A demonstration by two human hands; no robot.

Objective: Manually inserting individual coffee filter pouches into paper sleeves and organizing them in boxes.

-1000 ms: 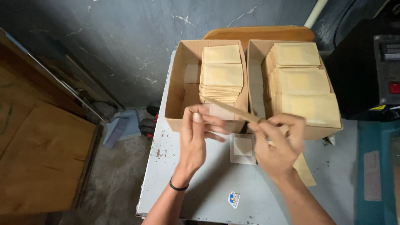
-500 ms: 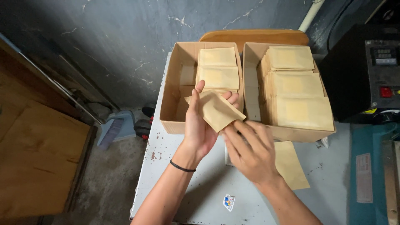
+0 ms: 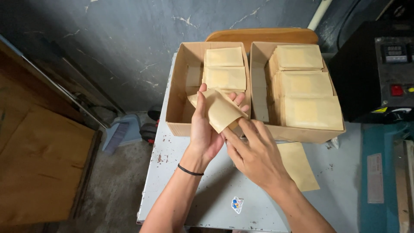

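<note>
Grey painted metal, chipped and rust-spotted, makes up the table [image 3: 194, 190], which stands on a rough concrete floor before a dark scuffed wall. Over its middle, the left hand [image 3: 206, 129] has its fingers [image 3: 202, 92] curled up behind a tan paper envelope [image 3: 221, 110], gripping it tilted with one corner pointing down, just above the near wall of the left cardboard box [image 3: 174, 99]. The right hand [image 3: 254, 155] lies just below, its fingers [image 3: 235, 140] stretched out and loosely open, their tips touching the envelope's lower edge and the left palm. Stacked flat in the left box are more tan envelopes [image 3: 224, 67], filling its far half. The right cardboard box [image 3: 302, 133], touching the left one along the table's far edge, holds three taller overlapping stacks of the same envelopes [image 3: 306, 86]. A single envelope [image 3: 299, 166] lies flat on the table towards its right edge, partly under the right wrist. Near the table's front edge sits a small blue and white sticker [image 3: 236, 205]. A black thin band [image 3: 189, 171] circles the left wrist. Beyond the table's right edge stands a black machine [image 3: 375, 73] with a red button, and a blue dustpan [image 3: 120, 133] rests on the floor to the left.
</note>
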